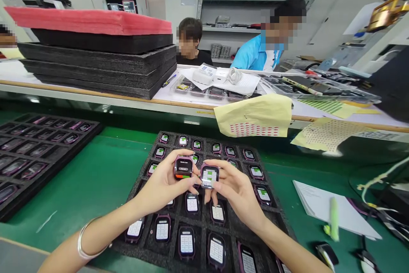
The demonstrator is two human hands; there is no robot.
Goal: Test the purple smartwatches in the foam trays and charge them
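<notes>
Closed around a smartwatch without a strap (183, 168) is my left hand (169, 179); its dark screen carries white text and an orange and green band. Between the thumb and fingers of my right hand (234, 185) sits a second smartwatch (210, 176), lit with a white and green grid. The two watches are held side by side above a black foam tray (236, 232). Several watches lie in the tray's compartments, such as one showing a white grid (186, 242) and one with green patches (263, 194). My hands hide some compartments.
Another foam tray of watches (47, 141) lies to the left. Stacked black foam (96, 62) with pink sheets (89, 21) stands on the shelf. At right are papers (332, 209) and a green pen-like object (334, 217). Two people (255, 51) sit beyond the shelf.
</notes>
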